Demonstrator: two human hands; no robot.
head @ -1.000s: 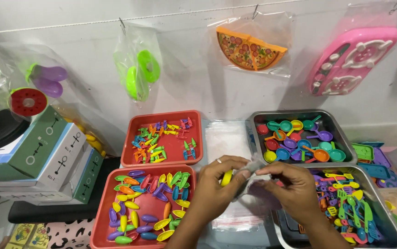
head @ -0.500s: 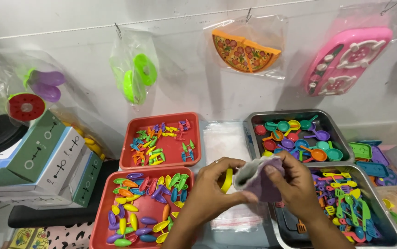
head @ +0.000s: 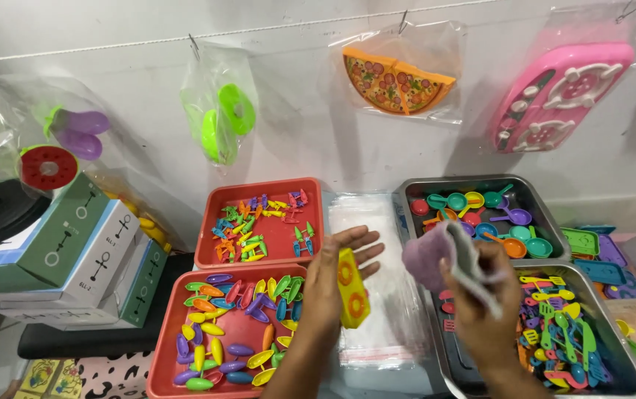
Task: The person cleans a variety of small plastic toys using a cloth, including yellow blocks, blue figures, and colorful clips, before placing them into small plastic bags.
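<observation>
My left hand (head: 330, 275) holds a flat yellow toy stove piece (head: 351, 288) with orange rings, thumb on its edge and fingers spread behind it, above a stack of clear plastic bags (head: 377, 295). My right hand (head: 482, 297) grips a clear bag with a purple toy piece (head: 427, 258) inside, over the lower metal tray (head: 613, 347) of small coloured utensils. The two hands are apart, with the bag stack showing between them.
Two red trays (head: 207, 251) (head: 166, 362) hold small coloured toy pieces at the left. An upper metal tray (head: 414, 188) holds toy pans. Cardboard boxes (head: 74, 258) stand at far left. Bagged toys hang on the wall: green rings (head: 222, 118), a pizza (head: 395, 81), a pink stove (head: 562, 92).
My hands have separated: the left has drawn back with the yellow piece, now fully visible, and the right has pulled the bag with the purple piece to the right.
</observation>
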